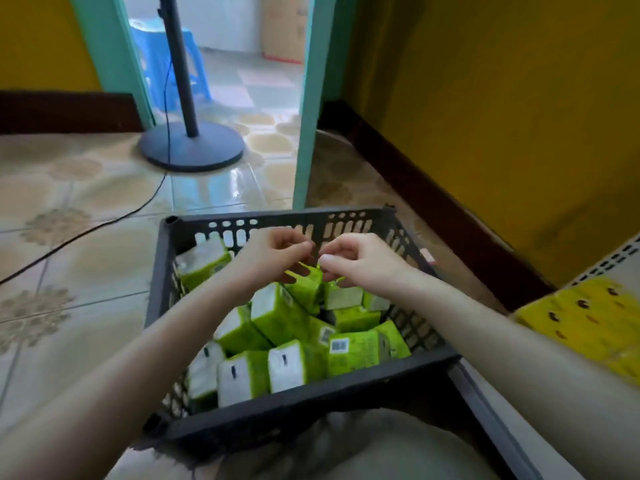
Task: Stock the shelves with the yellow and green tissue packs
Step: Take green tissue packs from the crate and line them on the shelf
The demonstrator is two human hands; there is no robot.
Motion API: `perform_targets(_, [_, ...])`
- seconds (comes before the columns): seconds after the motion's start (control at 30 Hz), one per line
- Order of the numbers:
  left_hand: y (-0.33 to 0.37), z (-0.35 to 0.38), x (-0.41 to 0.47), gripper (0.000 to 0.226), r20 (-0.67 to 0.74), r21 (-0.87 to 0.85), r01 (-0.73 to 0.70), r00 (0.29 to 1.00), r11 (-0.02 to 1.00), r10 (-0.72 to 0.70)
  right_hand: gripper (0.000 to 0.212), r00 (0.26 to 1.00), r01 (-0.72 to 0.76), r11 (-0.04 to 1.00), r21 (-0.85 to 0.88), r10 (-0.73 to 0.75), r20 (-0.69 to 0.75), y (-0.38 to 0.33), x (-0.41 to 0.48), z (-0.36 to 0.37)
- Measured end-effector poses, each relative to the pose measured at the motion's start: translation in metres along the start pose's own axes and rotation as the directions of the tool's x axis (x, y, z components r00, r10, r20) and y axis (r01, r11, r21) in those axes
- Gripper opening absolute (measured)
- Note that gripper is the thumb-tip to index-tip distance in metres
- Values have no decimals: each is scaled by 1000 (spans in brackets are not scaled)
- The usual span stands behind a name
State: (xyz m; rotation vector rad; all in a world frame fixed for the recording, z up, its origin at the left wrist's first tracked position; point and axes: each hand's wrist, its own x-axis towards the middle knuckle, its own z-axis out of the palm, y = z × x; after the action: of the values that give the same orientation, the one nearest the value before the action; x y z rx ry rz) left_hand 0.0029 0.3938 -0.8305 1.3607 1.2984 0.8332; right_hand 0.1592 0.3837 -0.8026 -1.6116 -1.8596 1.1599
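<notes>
13-odd green pks [277, 315], 1 crate [311, 396] (2 hands [273, 251] [360, 259] over them).

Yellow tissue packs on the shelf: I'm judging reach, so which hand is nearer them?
Right. The right hand is over the black basket, to the left of the yellow tissue packs; the left hand is beside it, farther to the left.

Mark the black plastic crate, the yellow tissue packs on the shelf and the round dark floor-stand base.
black plastic crate [311, 399]: head view, near rim.
yellow tissue packs [585, 318]: head view, top face.
round dark floor-stand base [216, 151]: head view, disc top.
</notes>
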Motion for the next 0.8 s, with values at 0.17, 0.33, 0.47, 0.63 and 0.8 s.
perform_targets(0.17, [-74, -14, 26, 12, -83, 161, 215, 976, 963, -204, 23, 977, -179, 973, -149, 193, 91, 55, 62, 55])
perform_targets(0.33, [-110, -2, 43, 24, -100, 406, 424, 901, 809, -422, 39, 930, -279, 923, -264, 328, 163, 98, 87, 91])
perform_targets(0.47, [-123, -2, 52, 40, -165, 321, 517, 856, 793, -491, 45, 904, -312, 922, -231, 362, 226, 107, 90, 109])
perform_targets(0.63, [-132, 3, 59, 27, -106, -283, 571, 779, 770, -617, 54, 918, -378, 926, -20, 377, 123, 116, 87, 116])
perform_targets(0.8, [-125, 12, 53, 48, 153, -344, 625, 774, 701, -615, 84, 945, -328, 921, -210, 321, -65, 128, 90, 111])
